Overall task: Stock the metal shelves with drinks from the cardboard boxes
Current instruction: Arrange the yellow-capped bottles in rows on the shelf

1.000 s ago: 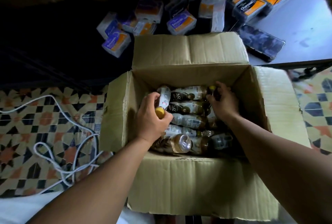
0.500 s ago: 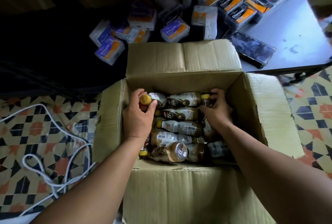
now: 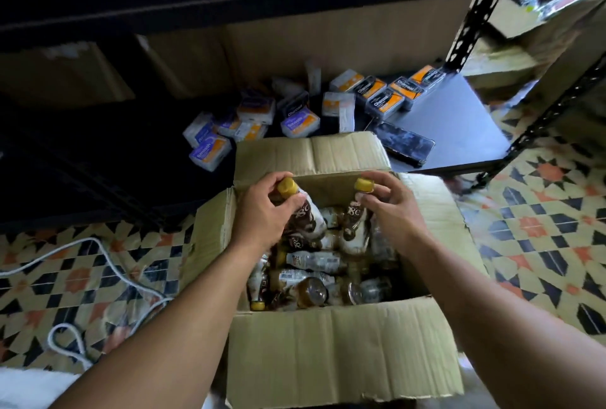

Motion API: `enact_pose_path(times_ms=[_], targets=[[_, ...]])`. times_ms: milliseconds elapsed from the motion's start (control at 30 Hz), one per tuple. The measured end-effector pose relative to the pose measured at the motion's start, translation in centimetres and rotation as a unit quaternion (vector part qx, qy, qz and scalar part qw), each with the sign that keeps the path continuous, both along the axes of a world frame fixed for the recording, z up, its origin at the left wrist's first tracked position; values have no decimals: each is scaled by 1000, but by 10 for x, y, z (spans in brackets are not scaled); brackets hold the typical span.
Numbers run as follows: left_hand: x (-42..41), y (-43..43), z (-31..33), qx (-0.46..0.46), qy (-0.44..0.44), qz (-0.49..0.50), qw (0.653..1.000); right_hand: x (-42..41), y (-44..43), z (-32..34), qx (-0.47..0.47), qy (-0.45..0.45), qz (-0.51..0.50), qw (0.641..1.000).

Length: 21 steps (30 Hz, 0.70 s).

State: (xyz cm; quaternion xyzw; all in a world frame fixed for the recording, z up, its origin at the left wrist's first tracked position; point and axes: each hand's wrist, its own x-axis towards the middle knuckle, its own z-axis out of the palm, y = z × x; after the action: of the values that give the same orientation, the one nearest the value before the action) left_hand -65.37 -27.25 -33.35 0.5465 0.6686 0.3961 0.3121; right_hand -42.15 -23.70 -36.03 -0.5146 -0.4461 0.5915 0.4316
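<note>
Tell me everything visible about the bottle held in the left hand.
The bottle is clear plastic with a yellow screw cap, dark brown drink and a brown-and-white label. It is cap-up and tilted, its lower end inside the open cardboard box above the other bottles. The left hand grips its neck, fingers curled beside the cap.

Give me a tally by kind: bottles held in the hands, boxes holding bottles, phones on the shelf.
Bottles: 2, in left hand and right hand
Box holding bottles: 1
Phone on shelf: 1
Total: 4
</note>
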Motion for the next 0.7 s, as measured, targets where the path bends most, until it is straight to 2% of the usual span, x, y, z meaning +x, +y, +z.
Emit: enact_pose_path(times_ms=[167,400,700], targets=[[6,-3,68,58,-45,-70,995,-4,1,84,116,28,44,992],[5,2,193,179,-59,-104,977,8,0,215,298,43,41,953],[15,36,344,292,-41,-150,944,10,36,341,398,-1,-12,917]])
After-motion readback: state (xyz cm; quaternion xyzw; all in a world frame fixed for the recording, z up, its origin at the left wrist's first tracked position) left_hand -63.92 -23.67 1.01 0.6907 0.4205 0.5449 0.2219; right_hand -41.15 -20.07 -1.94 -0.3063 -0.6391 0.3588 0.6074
